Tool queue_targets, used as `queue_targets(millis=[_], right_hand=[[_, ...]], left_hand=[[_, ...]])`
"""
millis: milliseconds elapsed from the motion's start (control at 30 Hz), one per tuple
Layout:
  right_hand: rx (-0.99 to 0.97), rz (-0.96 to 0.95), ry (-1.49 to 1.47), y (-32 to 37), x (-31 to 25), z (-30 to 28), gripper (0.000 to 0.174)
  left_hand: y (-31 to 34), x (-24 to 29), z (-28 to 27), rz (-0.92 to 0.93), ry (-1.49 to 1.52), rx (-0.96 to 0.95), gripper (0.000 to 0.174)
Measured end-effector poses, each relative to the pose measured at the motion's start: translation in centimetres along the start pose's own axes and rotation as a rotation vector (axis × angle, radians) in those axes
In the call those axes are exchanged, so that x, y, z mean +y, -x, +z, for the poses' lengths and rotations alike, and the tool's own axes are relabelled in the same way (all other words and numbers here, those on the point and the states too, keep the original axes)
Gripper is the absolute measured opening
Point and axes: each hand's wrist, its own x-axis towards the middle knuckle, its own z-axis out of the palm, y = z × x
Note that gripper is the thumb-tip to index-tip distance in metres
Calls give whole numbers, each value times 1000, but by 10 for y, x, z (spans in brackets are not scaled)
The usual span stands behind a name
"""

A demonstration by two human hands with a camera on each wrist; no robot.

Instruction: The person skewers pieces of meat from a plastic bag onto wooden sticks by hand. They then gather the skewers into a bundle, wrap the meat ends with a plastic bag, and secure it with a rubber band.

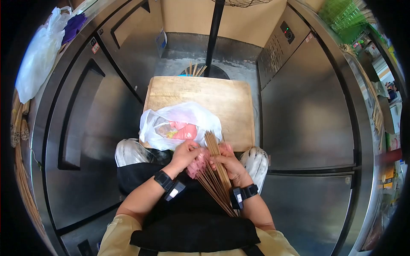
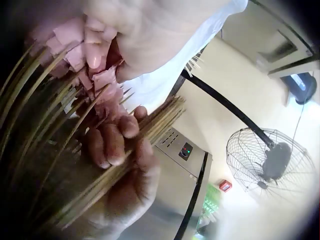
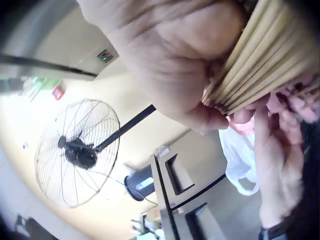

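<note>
My right hand (image 1: 230, 164) grips a thick bundle of thin bamboo skewers (image 1: 218, 166), with fingers and thumb wrapped round it in the left wrist view. Beside it, my left hand (image 1: 184, 156) pinches at a cluster of pink meat pieces (image 1: 197, 164). These pieces are threaded on the ends of several skewers (image 2: 50, 122) that fan out below the hands over the dark apron. Just beyond the hands, a white plastic bag (image 1: 149, 123) lies open, with more pink meat (image 1: 185, 131) inside. The left fingertips are partly hidden behind the palm in the left wrist view.
A wooden board (image 1: 228, 102) lies between the knees, under the bag. Steel cabinets (image 1: 305, 111) stand close on both sides. Beyond the board rises a black fan pole (image 1: 214, 38), and more skewers (image 1: 195, 70) stick up near its base.
</note>
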Motion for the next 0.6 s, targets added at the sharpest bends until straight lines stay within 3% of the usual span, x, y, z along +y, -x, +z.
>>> queue_targets(millis=[133, 200, 367, 533, 600], right_hand=[[-5, -11, -5, -1, 0, 2, 24], [-10, -6, -1, -2, 2, 0, 25], [-12, -15, 12, -3, 2, -2, 25], [-17, -25, 28, -4, 3, -4, 27], [-23, -21, 25, -4, 2, -3, 28]], left_hand=[[-35, 8, -35, 307, -321, 273, 20], [-57, 21, -51, 308, -419, 352, 18], [-128, 14, -91, 434, -315, 298, 22], [-125, 34, -93, 231, -373, 95, 27], [-106, 40, -86, 387, -510, 198, 26]])
